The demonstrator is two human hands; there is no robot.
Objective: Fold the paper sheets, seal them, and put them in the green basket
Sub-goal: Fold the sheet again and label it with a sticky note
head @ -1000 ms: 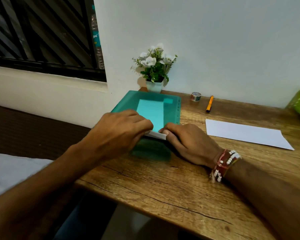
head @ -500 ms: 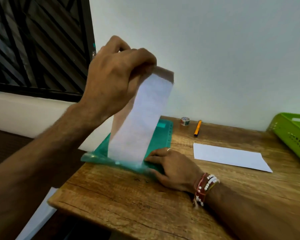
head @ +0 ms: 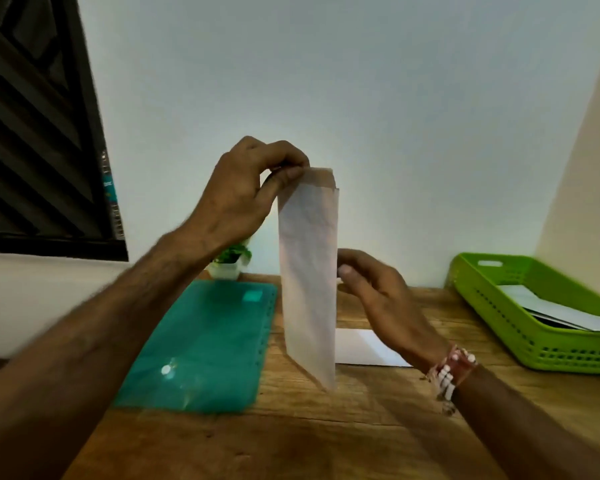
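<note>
Pale wall behind, wood-grain surface (head: pixel 326 431) below, and between the two hands a folded paper (head: pixel 309 289) stands on end in the air. Its long axis runs straight up and down, with a darker band across the top. The left hand (head: pixel 243 199) is the higher one: thumb and forefinger pinch the paper's top corner on that hand's side, and the strip hangs from there. The right hand (head: pixel 378 292) is lower, at about mid-height on the opposite long edge. Its thumb lies on the near face and its fingers curl round behind, so it looks like a light pinch on that edge. Whether the bottom corner brushes the surface I cannot tell.

Now the relation that matters. The green basket (head: pixel 492 327) sits out beyond the right hand, well apart from the paper, already with paper inside. So the right hand is the nearer one by far, and the left would have to cross over. The basket is low and open-topped and the paper is upright, so I judge it must be swung over and laid flat to go in. If that top band is the sealing flap, the seal comes first, up at the left hand's fingertips.

Under the left forearm lies a teal folder (head: pixel 205 341). Behind the right wrist, with its beaded bracelet (head: pixel 447 372), another white sheet (head: pixel 361 348) lies flat, waiting.
</note>
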